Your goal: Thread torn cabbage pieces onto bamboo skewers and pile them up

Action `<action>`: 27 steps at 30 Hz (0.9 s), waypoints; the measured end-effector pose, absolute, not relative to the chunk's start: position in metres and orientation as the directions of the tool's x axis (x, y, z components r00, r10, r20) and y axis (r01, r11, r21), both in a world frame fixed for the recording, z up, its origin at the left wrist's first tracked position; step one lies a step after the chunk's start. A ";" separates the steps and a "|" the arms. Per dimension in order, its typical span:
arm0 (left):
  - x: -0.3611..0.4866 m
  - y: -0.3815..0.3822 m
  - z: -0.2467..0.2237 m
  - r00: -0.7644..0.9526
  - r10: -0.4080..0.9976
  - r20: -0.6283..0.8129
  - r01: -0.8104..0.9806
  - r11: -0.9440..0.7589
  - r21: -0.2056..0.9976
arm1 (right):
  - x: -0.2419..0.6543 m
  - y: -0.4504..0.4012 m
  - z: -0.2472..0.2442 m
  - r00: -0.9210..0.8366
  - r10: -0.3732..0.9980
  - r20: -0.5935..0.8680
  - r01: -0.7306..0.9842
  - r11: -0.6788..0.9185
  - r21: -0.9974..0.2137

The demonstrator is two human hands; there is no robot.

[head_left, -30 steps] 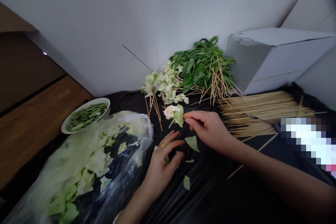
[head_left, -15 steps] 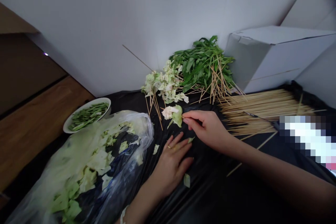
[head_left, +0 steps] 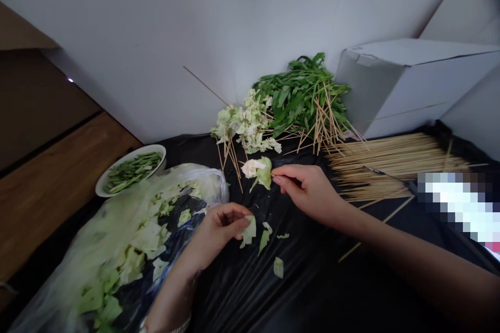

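Note:
Between the thumb and fingers of my left hand is a pale green cabbage piece. My right hand pinches the end of a skewer, mostly hidden, with cabbage leaves bunched on it. Loose cabbage scraps lie on the black plastic sheet below my hands. Beside my left forearm, a clear plastic bag holds many torn cabbage leaves. Skewered cabbage is piled against the wall.
Leafy green skewers stand heaped behind, next to a white box. Many bare skewers lie at the right. A white bowl of cut green vegetables sits at the left. A blurred bright patch covers the right edge.
My left hand has moved left from below the skewered cabbage and closed on a cabbage piece. More scraps show on the sheet. My right hand has stayed almost still.

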State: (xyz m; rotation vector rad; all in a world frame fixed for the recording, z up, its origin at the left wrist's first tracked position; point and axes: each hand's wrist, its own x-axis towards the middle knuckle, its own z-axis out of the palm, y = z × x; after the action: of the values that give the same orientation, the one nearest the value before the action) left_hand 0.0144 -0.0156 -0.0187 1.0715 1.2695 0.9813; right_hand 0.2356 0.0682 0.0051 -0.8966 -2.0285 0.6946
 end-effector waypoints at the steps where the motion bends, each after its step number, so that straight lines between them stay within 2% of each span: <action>1: 0.014 -0.016 -0.019 0.096 0.962 -0.256 0.081 0.249 0.965 | 0.235 0.068 0.005 -0.433 0.783 0.446 0.346 0.601 -0.720; 5: 0.014 -0.016 -0.022 0.124 0.942 -0.313 0.367 0.250 0.896 | 0.235 0.069 0.004 -0.430 0.770 0.472 0.327 0.620 -0.714; 10: 0.015 -0.013 -0.024 0.111 0.970 -0.217 0.723 0.071 0.687 | 0.234 0.068 0.004 -0.435 0.760 0.483 0.322 0.632 -0.705; 15: 0.016 -0.017 -0.019 -0.019 0.988 -0.152 0.910 0.080 0.406 | 0.234 0.067 0.004 -0.432 0.757 0.490 0.316 0.636 -0.704; 17: 0.016 -0.019 -0.018 -0.040 0.985 -0.169 0.935 0.097 0.342 | 0.234 0.067 0.004 -0.438 0.754 0.489 0.315 0.638 -0.703; 21: 0.016 -0.019 -0.019 0.009 0.979 -0.202 0.944 0.058 0.326 | 0.233 0.067 0.003 -0.448 0.753 0.483 0.319 0.639 -0.700; 27: 0.016 -0.018 -0.025 0.077 0.983 -0.168 0.910 0.000 0.415 | 0.233 0.068 0.001 -0.456 0.749 0.480 0.324 0.643 -0.694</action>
State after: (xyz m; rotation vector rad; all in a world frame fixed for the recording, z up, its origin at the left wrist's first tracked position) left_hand 0.0163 -0.0183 -0.0246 1.9484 1.8703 0.2375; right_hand 0.2328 0.0677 0.0011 -0.8354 -2.0497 0.6652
